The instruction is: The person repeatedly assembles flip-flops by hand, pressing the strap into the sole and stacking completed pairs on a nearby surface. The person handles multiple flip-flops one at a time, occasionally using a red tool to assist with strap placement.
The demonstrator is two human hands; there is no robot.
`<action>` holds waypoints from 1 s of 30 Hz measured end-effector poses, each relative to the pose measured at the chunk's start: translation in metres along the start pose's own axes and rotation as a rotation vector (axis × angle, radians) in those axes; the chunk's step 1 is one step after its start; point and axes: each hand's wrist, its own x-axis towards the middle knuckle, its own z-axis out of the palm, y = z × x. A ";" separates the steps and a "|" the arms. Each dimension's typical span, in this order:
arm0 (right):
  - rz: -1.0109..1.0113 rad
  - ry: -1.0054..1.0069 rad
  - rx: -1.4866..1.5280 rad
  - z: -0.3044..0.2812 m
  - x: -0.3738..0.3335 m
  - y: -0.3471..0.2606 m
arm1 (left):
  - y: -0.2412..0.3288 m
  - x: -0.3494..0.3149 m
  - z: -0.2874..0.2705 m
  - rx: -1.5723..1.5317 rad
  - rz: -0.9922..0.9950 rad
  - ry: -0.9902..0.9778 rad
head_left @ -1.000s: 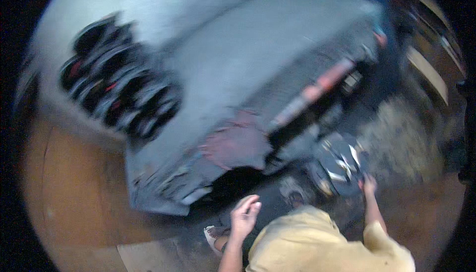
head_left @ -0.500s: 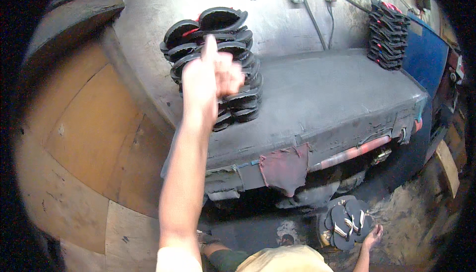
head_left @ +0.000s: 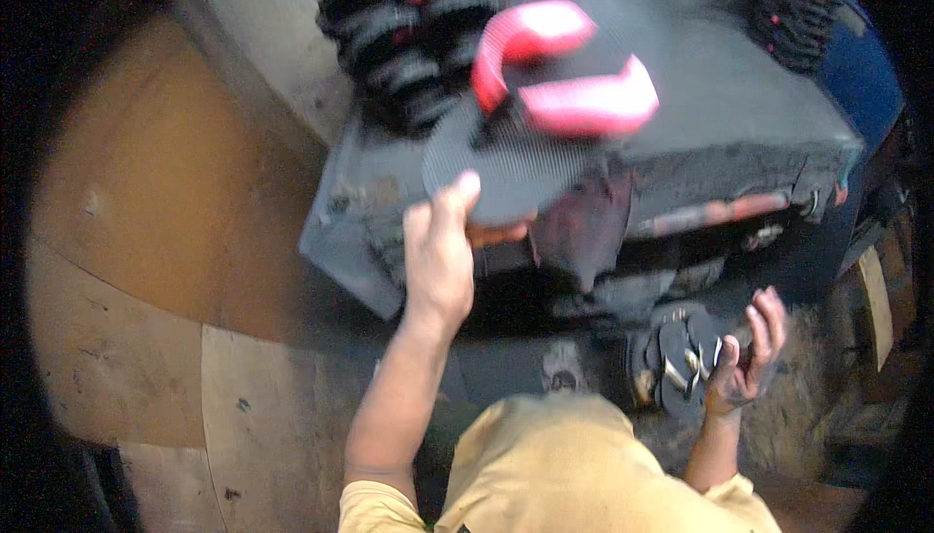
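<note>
My left hand (head_left: 443, 266) grips the end of a black flip-flop (head_left: 511, 168), thumb on its ribbed face and fingers beneath. A thick pink strap (head_left: 589, 105) arches over the sandal, which is blurred by motion and held above the bench's front edge. Behind it rises a tall stack of black flip-flops (head_left: 384, 32) with red bits showing. At the lower right, my right hand (head_left: 749, 358) is raised with its fingers apart, holding nothing. Just left of that hand lie several black flip-flops with whitish straps (head_left: 676, 358), piled low down on a support I cannot make out.
A dark, worn bench (head_left: 749, 95) spans the middle, with a ragged reddish cloth (head_left: 584, 231) hanging from its front edge. At its far right corner stands another stack of black flip-flops (head_left: 793, 13) beside a blue panel (head_left: 856, 95). Brown wooden boards (head_left: 175, 202) lie to the left.
My left hand has come back from the left stack and now holds a pink-strapped flip-flop. My right hand has risen beside the low pile, and the view has tilted downward.
</note>
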 end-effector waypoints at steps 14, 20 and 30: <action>-0.133 -0.911 0.442 0.214 -0.158 -0.118 | -0.178 -0.148 -0.131 0.940 0.006 0.319; 0.004 -0.775 0.664 0.266 -0.175 -0.155 | -0.168 -0.109 -0.167 0.951 -0.094 0.261; -0.079 -0.644 0.579 0.288 -0.158 -0.169 | -0.133 -0.098 -0.168 1.030 -0.075 0.241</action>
